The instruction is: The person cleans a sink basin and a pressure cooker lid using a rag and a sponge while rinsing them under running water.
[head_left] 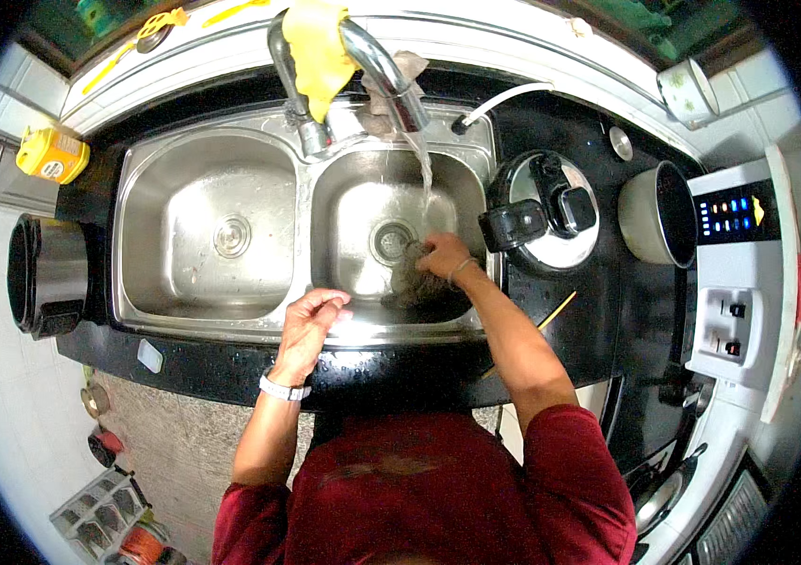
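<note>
Water [425,174] runs from the curved metal tap [377,58] into the right basin [344,212] of a steel double sink. My right hand [445,256] reaches low into that basin, beside the stream, with its fingers closed. Under its fingertips lies a dark, blurred patch [410,282]; I cannot make out whether it is a thing or a shadow. Left of the drain strainer [391,243] and nearer to me, my left hand [309,325] hovers at the sink's front edge. Its fingers are curled in toward the thumb, with nothing visible in them.
A yellow cloth [316,47] hangs over the tap. Right of the sink stand a lidded pressure cooker [551,212] and an open pot [655,217]. At left are the other basin [198,202], a steel-sided appliance [48,275] and a yellow container [52,155]. A thin stick [558,310] lies by my right forearm.
</note>
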Demonstrator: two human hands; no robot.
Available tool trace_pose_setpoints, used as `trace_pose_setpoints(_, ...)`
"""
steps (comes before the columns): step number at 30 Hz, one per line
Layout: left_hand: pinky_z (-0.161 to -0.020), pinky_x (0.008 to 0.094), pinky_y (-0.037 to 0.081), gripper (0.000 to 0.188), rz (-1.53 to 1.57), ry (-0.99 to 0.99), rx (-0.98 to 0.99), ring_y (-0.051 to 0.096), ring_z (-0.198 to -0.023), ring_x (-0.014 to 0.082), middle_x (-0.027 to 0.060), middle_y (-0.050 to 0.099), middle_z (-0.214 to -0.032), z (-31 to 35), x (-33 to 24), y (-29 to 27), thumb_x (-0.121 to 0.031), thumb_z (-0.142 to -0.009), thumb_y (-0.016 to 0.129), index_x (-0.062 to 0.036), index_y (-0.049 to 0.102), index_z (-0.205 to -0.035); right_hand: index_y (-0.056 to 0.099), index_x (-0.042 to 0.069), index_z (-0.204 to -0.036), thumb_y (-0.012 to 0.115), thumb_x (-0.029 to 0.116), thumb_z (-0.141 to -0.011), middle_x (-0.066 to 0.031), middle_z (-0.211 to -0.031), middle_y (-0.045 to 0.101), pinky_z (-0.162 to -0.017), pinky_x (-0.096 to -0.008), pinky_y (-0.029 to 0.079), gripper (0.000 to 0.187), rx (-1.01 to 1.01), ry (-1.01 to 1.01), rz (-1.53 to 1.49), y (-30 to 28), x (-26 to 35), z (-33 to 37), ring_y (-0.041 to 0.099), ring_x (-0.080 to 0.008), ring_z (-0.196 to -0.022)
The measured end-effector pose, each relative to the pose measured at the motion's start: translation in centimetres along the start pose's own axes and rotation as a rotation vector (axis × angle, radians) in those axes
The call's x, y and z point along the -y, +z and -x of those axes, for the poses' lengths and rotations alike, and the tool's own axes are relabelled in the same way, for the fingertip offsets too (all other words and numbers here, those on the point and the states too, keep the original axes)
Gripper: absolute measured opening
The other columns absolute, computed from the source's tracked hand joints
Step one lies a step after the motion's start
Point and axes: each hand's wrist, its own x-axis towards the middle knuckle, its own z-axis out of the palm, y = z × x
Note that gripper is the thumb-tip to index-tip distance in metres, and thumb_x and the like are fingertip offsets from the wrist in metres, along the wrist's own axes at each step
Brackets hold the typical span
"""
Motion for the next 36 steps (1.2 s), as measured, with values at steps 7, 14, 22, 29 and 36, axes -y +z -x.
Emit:
trace_pose_setpoints(7, -0.080, 0.0342, 0.058, 0.024, 0.307, -0.083, 0.131, 0.068, -0.090, 0.0223, 0.0145, 0.067, -0.108, -2.4, -1.1, 1.5, -0.012, -0.096, 0.060, 0.0026, 0.060, -0.116, 0.062, 0.005, -0.105, 0.075, 0.009, -0.082, -0.0022, -0.096, 0.064, -0.074, -0.0285, 0.048, 0.027, -0.432, -0.361, -0.659, -6.9, 6.4, 4.2, 0.058, -0.0133, -0.084)
trace_pose_setpoints(14, -0.105, 0.0644, 0.039, 0.072, 0.814, -0.434, 0.090, 0.046, -0.126, 0.0467, 0.0217, 0.046, -0.140, -8.1, -1.8, 5.4, -0.055, -0.096, 0.053, -0.0047, 0.032, -0.143, 0.056, 0.004, -0.108, 0.062, 0.009, -0.090, -0.0055, -0.105, 0.063, -0.082, -0.0340, 0.049, 0.020, -0.268, -0.123, -1.417, -4.6, 11.0, 5.8, 0.059, -0.0178, -0.093)
trace_pose_setpoints(22, -0.090, 0.0364, 0.052, 0.049, 0.637, -0.069, 0.205, 0.063, -0.106, 0.0241, 0.0102, 0.062, -0.124, -14.9, 4.8, 8.7, -0.047, -0.100, 0.049, -0.0077, 0.055, -0.129, 0.058, 0.000, -0.104, 0.069, 0.022, -0.085, -0.0199, -0.106, 0.063, -0.075, -0.0377, 0.049, 0.031, -0.115, -0.208, -0.556, -3.0, 14.2, 10.8, 0.062, -0.0247, -0.092)
trace_pose_setpoints(29, -0.101, 0.0383, 0.046, 0.044, 1.054, -0.249, 0.128, 0.057, -0.119, 0.0251, 0.0115, 0.058, -0.131, -10.8, -0.7, 9.7, -0.033, -0.104, 0.032, -0.0061, 0.055, -0.131, 0.062, 0.002, -0.103, 0.065, 0.034, -0.087, -0.0253, -0.096, 0.065, -0.073, -0.0536, 0.050, 0.036, -0.634, -0.253, -0.093, -1.9, 10.0, 0.2, 0.065, -0.0435, -0.084)
trace_pose_setpoints(36, -0.086, 0.0331, 0.051, 0.026, 0.212, 0.011, -0.100, 0.063, -0.096, 0.0171, 0.0054, 0.067, -0.101, -13.6, -0.7, 6.8, -0.025, -0.092, 0.064, -0.0081, 0.062, -0.112, 0.046, 0.009, -0.134, 0.056, 0.059, -0.092, -0.0105, -0.137, 0.051, -0.084, -0.0590, 0.052, 0.065, -0.153, 0.387, -1.166, -0.8, 5.7, -0.4, 0.060, -0.0326, -0.112)
